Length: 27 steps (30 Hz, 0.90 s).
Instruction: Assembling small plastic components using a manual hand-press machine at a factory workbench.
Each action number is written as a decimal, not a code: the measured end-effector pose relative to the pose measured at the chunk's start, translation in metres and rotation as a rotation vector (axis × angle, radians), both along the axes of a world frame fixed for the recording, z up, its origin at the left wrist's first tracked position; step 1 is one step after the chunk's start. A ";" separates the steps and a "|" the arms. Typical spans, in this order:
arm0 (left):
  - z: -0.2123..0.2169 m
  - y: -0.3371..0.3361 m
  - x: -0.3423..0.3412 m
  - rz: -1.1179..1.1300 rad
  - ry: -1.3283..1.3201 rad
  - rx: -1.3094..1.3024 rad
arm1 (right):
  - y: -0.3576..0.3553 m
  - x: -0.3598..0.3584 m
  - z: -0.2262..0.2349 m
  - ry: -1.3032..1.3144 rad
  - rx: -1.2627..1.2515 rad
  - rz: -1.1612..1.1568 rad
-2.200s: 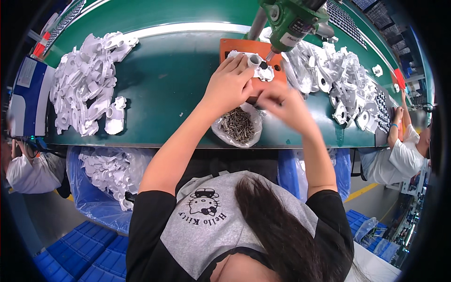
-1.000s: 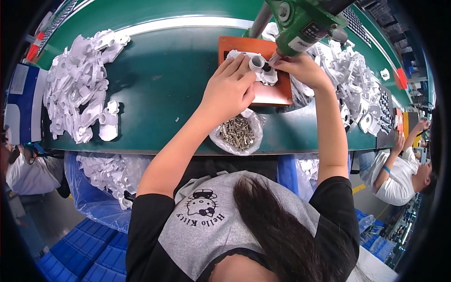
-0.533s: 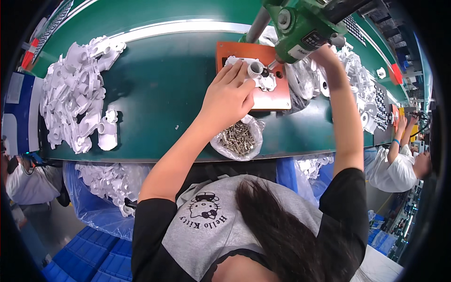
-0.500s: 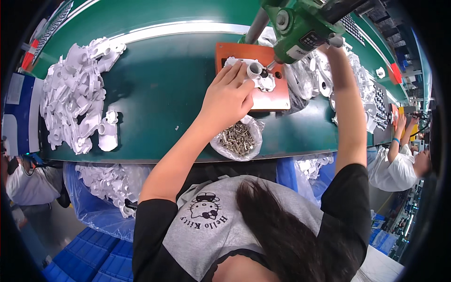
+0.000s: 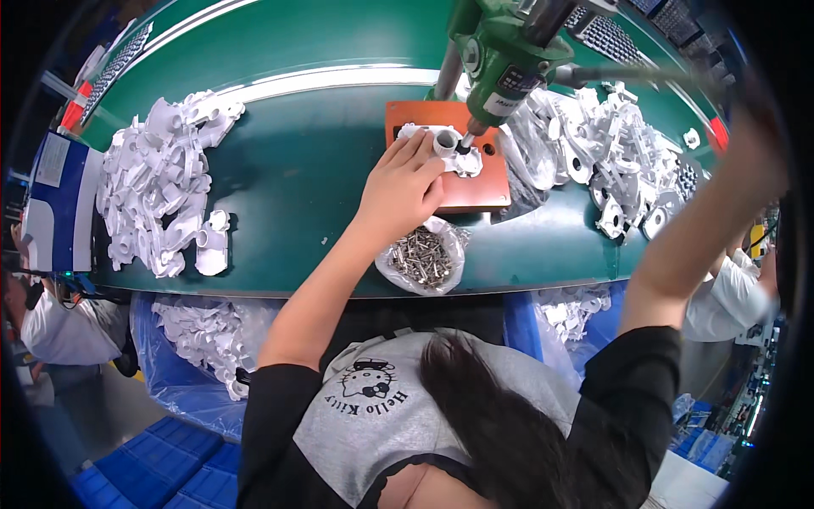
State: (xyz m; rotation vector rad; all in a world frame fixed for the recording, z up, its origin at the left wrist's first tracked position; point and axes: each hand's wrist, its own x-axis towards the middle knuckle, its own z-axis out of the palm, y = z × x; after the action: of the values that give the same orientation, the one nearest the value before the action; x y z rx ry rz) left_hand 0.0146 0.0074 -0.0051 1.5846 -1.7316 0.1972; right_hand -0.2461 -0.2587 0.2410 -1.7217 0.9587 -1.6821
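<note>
While resting the left hand (image 5: 397,188) on the part (image 5: 465,165), has that part lying on top of the orange block (image 5: 476,196). Lays the left fingers (image 5: 408,153) almost straight, close side by side, over the left end of the part. Has the right hand (image 5: 751,114) up high, well to the right of the block, near the end of the lever (image 5: 632,75). Cannot tell wide fingers from closed ones, with so much blur and dark there. Has the green press (image 5: 498,72) above the block, with its tip (image 5: 468,138) pointing down at a black spot on the part, beside the round tube (image 5: 445,142). Cannot tell touching from just above. Has a bag of metal bits (image 5: 421,259) close below the block. Shows a left heap (image 5: 157,191) of white pieces well to the left of the block, and a right heap (image 5: 627,153) to its right, with a clear bag (image 5: 527,151) in between.
</note>
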 end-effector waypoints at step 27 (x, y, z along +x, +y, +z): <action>0.067 -0.033 0.018 -0.075 0.121 0.532 | 0.166 -0.039 -0.160 0.083 0.090 0.286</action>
State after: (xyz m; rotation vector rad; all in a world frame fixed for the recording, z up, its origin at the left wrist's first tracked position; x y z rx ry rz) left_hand 0.0323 -0.0260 0.0616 1.8469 -1.8357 -0.4233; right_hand -0.2849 -0.0925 0.0812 -1.7848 0.7683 -1.3747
